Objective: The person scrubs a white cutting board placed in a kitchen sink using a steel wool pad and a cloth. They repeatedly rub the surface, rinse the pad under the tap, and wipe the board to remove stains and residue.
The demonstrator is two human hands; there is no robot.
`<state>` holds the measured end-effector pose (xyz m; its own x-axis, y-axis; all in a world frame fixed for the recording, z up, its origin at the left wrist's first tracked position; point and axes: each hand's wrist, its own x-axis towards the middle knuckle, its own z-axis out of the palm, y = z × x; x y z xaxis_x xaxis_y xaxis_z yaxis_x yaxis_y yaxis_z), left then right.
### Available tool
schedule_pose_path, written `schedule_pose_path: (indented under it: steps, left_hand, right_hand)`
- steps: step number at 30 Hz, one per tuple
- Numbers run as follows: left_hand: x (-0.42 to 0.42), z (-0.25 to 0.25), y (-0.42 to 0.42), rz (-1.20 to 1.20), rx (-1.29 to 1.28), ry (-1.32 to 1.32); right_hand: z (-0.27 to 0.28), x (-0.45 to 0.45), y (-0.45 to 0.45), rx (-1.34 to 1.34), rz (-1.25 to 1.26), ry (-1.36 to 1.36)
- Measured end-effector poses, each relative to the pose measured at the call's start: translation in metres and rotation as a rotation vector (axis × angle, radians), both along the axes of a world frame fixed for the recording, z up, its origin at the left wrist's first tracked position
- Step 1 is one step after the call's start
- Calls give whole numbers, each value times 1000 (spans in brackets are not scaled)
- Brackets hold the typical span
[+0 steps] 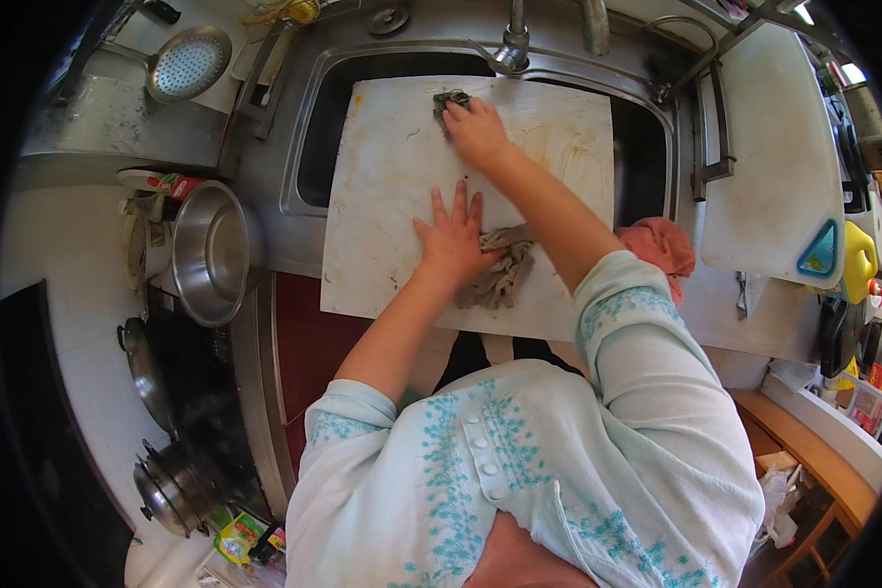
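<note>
A large white board (382, 191) with yellowish stains and dark specks lies across the stainless steel sink (305, 132). My right hand (478, 132) presses a dark scouring pad (442, 103) to the board's far part, fingers over it. Lower down, my left hand (452, 239) rests flat on the board with its fingers spread. Its thumb touches a crumpled grey-beige rag (511, 268) that lies near the board's front edge. Part of the rag's left side is hidden behind the hand.
A faucet (513, 51) stands behind the board. Right of it are a reddish cloth (661, 246) and a white cutting board (768, 162). On the left are a steel basin (213, 253), a skimmer (189, 65), and a pot (173, 489) by the dark stove (191, 382).
</note>
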<state>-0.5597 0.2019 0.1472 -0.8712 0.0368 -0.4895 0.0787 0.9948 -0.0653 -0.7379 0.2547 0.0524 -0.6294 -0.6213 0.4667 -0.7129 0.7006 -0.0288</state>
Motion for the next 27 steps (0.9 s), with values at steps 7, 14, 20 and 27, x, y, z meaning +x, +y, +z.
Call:
schedule_pose_path:
  steps: [7,14,20,27]
  left_hand:
    - [9,-14,-13,-36,51,78]
    - [12,-34,-33,-46,252,304]
    - [45,-16,-27,-285,434,316]
    - [63,-26,-51,-312,542,518]
  right_hand:
    - [13,-23,198,139,-413,110]
    - [16,92,63,-29,129,-45]
    - [23,36,170,217,-407,-191]
    - [19,124,85,20,-54,-107]
